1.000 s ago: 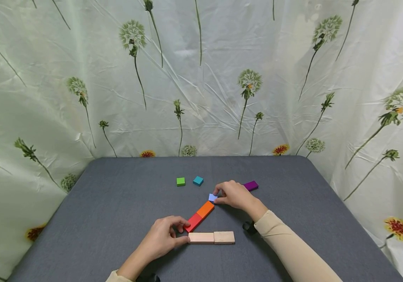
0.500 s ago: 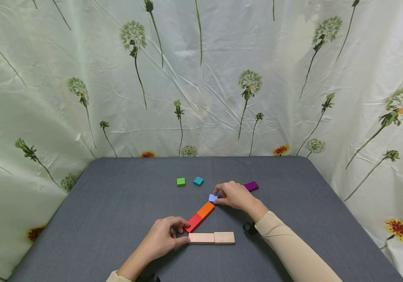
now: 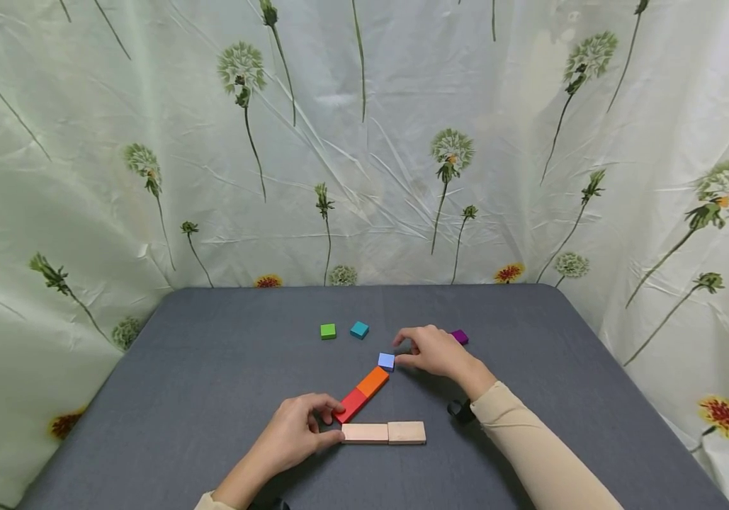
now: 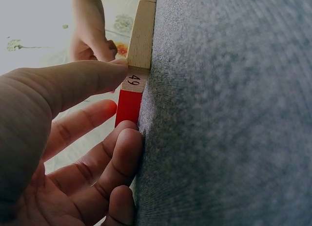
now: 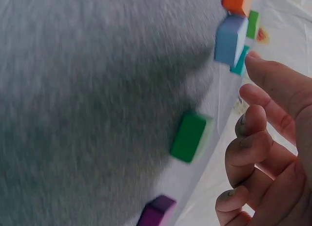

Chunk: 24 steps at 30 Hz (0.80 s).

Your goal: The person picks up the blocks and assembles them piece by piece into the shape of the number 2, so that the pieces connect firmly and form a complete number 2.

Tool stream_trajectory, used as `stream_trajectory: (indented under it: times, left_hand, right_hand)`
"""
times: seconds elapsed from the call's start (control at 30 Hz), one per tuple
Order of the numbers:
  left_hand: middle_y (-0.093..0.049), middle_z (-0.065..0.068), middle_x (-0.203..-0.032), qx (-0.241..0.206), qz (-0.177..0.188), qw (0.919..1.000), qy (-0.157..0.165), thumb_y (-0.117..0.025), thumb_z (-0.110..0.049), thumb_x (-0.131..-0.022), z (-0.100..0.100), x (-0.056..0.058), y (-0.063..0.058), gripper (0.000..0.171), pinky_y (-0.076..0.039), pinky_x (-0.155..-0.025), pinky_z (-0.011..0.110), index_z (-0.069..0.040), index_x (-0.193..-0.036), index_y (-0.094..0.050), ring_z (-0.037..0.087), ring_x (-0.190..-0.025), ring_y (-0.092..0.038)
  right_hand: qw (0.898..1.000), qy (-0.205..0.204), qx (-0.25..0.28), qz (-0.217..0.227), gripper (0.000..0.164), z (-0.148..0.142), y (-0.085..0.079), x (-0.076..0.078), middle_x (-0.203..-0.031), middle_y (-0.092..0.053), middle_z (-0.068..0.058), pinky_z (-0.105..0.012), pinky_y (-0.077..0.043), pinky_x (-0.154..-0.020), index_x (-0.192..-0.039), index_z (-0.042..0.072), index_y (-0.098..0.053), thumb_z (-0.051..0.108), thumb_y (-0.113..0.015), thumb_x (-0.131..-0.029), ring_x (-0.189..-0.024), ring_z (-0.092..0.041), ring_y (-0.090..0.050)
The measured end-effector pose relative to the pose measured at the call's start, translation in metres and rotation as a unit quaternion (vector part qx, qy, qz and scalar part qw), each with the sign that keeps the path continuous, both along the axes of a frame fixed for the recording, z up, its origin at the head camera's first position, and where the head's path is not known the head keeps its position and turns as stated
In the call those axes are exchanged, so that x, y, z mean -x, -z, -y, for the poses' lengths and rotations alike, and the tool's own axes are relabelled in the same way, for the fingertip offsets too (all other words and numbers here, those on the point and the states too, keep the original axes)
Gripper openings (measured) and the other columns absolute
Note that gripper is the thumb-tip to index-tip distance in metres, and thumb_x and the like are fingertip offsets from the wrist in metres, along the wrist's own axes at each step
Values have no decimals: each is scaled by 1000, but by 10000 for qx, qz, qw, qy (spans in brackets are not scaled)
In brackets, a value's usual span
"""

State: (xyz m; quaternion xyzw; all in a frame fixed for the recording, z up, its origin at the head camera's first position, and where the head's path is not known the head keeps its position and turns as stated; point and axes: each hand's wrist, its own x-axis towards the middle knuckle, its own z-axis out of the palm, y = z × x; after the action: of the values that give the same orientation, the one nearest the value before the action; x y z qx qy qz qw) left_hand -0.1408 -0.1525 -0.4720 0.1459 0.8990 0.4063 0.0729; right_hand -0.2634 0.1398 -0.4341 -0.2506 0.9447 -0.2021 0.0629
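My left hand [image 3: 299, 429] rests at the corner where a red block [image 3: 351, 406] and a plain wooden block [image 3: 365, 433] meet. Its thumb touches the wooden block's end, and its fingers lie loosely bent by the red block. Beyond the red one lies an orange block [image 3: 373, 382] in line, then a small light blue block [image 3: 386, 361]. My right hand [image 3: 438, 351] is just right of the light blue block, fingers spread apart and nothing held. In the right wrist view, a narrow gap shows between the thumb and that light blue block [image 5: 230, 41].
A second plain block [image 3: 406, 433] extends the wooden row. Green [image 3: 328, 331] and teal [image 3: 359, 330] blocks lie farther back. A purple block [image 3: 460, 337] is partly behind the right hand; a dark green block [image 5: 189, 138] shows only in the right wrist view. A curtain [image 3: 377, 234] borders the table.
The right hand has let go of the light blue block and moved slightly right, covering more of the purple block. The left hand stays where it was.
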Motion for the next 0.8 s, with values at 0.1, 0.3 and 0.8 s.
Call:
stream_trajectory:
  times: [0.1,0.3,0.8]
  left_hand:
    - [-67,-4,-93,8,6,10000,-8,-94,-24,-83,0,0,0,31,-46,-61,24,-23,-111,-79,9,-70,-55]
    - [-67,-4,-93,-12,9,10000,-4,-94,-24,-84,1,-1,0,31,-46,-60,24,-23,-111,-79,9,-70,-55]
    - [-67,-5,-94,-15,-88,10000,41,-94,-25,-84,0,-1,0,30,-48,-60,24,-22,-110,-79,7,-69,-56]
  right_hand:
    - [10000,79,4,0,26,-8,-2,2,-71,-55,4,-24,-36,-57,-121,14,-76,28,-80,-99,-59,-9,-48]
    - [9997,230,-36,19,25,-21,-5,4,-71,-57,4,-25,-36,-57,-121,13,-77,26,-79,-99,-59,-9,-49]
    - [9930,1070,-493,56,39,-32,-3,2,-94,-74,-3,-35,-51,-64,-119,11,-78,39,-85,-93,-72,-13,-62]
